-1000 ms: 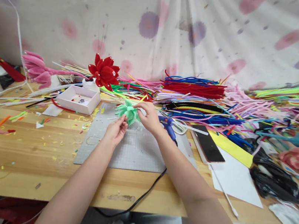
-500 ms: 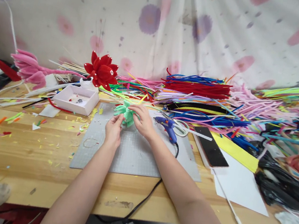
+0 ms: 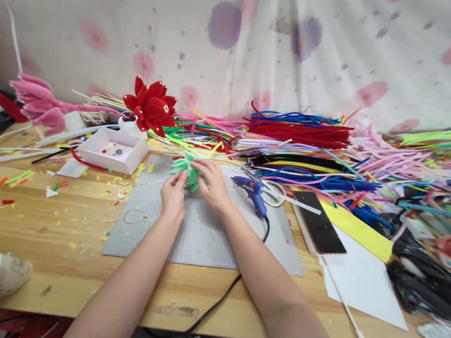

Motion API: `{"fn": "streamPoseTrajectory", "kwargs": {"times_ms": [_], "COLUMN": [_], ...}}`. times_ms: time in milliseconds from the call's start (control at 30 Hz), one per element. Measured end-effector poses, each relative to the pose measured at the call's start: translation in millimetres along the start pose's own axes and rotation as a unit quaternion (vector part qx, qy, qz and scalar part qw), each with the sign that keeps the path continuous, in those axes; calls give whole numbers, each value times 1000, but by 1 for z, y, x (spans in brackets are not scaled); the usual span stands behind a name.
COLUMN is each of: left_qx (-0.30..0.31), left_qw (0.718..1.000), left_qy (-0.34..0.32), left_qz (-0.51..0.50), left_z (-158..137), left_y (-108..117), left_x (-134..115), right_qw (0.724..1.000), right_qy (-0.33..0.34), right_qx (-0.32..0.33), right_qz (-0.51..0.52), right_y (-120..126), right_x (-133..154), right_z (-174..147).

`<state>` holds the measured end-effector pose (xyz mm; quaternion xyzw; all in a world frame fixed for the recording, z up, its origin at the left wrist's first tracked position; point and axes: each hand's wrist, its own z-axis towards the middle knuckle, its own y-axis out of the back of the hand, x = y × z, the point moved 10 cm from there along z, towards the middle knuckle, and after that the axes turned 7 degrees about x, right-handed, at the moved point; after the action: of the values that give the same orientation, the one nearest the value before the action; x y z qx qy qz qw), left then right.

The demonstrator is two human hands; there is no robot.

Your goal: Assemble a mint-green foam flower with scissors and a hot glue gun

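A mint-green fuzzy flower (image 3: 193, 180) is held above the grey cutting mat (image 3: 205, 245), near its back edge. My left hand (image 3: 173, 194) pinches its lower left petals between thumb and fingertips. From the right, my right hand (image 3: 211, 185) curls its fingers over the flower's petals; the fingertips are partly hidden. Both hands cover some of the flower. Right of my hands, a blue glue gun (image 3: 254, 193) lies on the mat with a white glue stick in its back end.
A white box (image 3: 114, 151) with small beads and a red flower (image 3: 150, 106) stand behind left. Bundles of pipe cleaners (image 3: 299, 130) line the back. A phone (image 3: 321, 223) lies right. A paper cup (image 3: 8, 278) with brown liquid is at front left; the glue gun's cord crosses the table edge.
The paper cup at front left has shifted up and to the right in view. Both hands keep hold of the green flower, with the right fingers slightly shifted.
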<state>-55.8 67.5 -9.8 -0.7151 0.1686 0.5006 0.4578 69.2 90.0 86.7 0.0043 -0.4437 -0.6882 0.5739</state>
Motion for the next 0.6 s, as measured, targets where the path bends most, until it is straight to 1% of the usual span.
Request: {"fn": "streamPoseTrajectory", "kwargs": {"times_ms": [233,600], "left_qx": [-4,-17], "left_qw": [1000,1000], "left_qy": [8,18], "left_qz": [12,-5], "left_z": [-1,-6], "left_y": [-3,-6], "left_x": [-1,-2], "right_qw": [1000,999], "right_qy": [-11,-12], "right_qx": [12,12], "right_qz": [15,27], "right_y": [-1,-3], "right_x": [2,2], "right_z": [0,0]}}
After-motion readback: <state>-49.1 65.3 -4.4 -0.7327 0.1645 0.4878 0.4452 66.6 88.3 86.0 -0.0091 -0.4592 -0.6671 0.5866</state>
